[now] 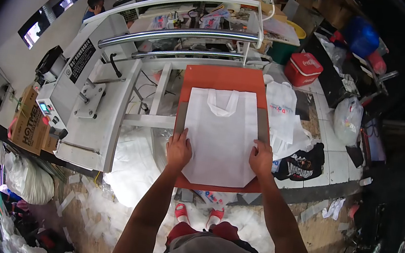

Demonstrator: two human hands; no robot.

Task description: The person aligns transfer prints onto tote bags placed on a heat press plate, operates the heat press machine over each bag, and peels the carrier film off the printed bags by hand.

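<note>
Bag of white fabric [220, 147] is already laid flat on the orange rectangular board [223, 78], top side blank, left hand [179, 150] and right hand [261, 160] half-curled at its edges, can't tell if pinching.

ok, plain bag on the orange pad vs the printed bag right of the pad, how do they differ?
Face: the plain bag shows no print; the printed bag has red and blue lettering.
Handling: the plain bag has the left hand and right hand at its side edges; no hand is on the printed bag.
Shared: both are white.
</note>
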